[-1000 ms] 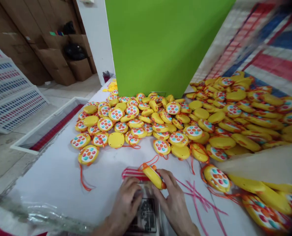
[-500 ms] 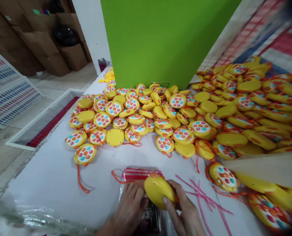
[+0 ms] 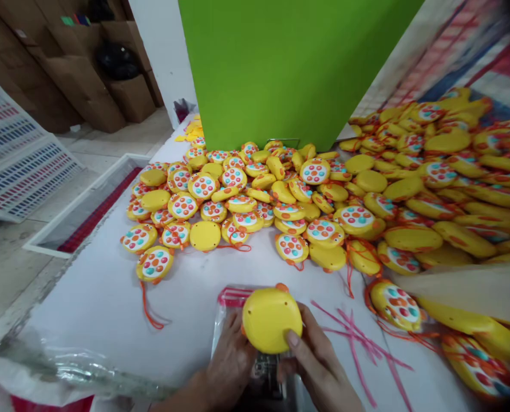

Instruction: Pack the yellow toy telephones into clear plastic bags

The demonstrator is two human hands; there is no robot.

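My right hand (image 3: 323, 357) grips a yellow animal-shaped toy (image 3: 272, 320) by its right edge, thumb on the plain back with small holes. Against the toy's lower left edge, my left hand (image 3: 231, 363) has its fingers curled; part of them is hidden behind it. The toy's front faces away from me. Under both hands lies a clear plastic bag (image 3: 221, 315) with a pink-red top strip (image 3: 233, 296). Something dark with a printed pattern (image 3: 263, 366) shows below the toy, mostly covered.
Many similar toys (image 3: 203, 186) with coloured dots and orange cords are heaped across the white table (image 3: 87, 320). A green panel (image 3: 297, 68) stands behind them. Pink strips (image 3: 358, 337) lie to the right. White baskets (image 3: 27, 154) and cartons (image 3: 130, 97) are at left.
The toy has turned so its back faces me more squarely, and has shifted slightly. The orange cord that stretched left from my left hand no longer shows. The view has moved slightly.
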